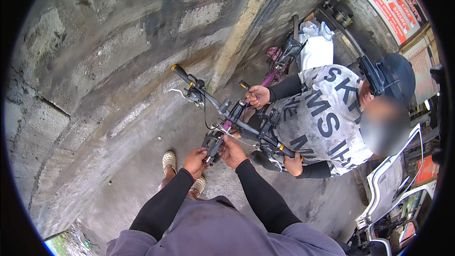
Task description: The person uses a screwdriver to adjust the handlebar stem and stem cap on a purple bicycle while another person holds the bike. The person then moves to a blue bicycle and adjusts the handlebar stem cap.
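A bicycle with a purple frame stands in front of me, its handlebar running from upper left to lower right. At the front of the bike, my left hand pinches a small dark bicycle part. My right hand is closed beside it, under the thin cables; its fingertips are partly hidden. Across the bike, a co-worker in a printed white and grey shirt has one hand at the near handlebar grip. The co-worker's other hand is by a black-and-yellow handle.
A rough concrete wall rises on the left, with a pillar further back. White bags sit behind the bike. Vehicle door frames stand at right. A red and white banner hangs at upper right.
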A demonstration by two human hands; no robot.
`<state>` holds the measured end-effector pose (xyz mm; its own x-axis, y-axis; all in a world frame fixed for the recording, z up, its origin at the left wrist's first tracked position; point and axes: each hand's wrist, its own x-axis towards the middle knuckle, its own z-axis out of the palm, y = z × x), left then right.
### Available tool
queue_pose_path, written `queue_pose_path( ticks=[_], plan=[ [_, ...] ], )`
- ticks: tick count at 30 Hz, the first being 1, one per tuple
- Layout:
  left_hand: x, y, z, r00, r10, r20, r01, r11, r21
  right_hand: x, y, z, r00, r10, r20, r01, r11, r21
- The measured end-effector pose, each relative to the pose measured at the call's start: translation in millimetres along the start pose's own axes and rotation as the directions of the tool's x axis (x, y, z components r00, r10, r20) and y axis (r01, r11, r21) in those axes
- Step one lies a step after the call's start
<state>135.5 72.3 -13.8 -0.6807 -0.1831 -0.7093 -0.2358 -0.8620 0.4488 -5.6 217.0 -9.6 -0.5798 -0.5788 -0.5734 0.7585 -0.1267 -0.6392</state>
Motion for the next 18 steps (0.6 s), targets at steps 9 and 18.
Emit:
queue_pose_path(
  ticks=[9,18],
  plan=[
    [-25.1,13.2,32.7,0.989,-0.138,-0.051,0.134,0.988,-0.079,42.4,-0.5,2.4,0.953,-0.25,-0.174,0.301,0.861,0.41],
    [5.0,18.1,2.9,0.962,-0.242,0.125,0.188,0.923,0.337,50.1,-2.3,0.7,0.975,-0.214,-0.066,0.219,0.847,0.484]
  ],
)
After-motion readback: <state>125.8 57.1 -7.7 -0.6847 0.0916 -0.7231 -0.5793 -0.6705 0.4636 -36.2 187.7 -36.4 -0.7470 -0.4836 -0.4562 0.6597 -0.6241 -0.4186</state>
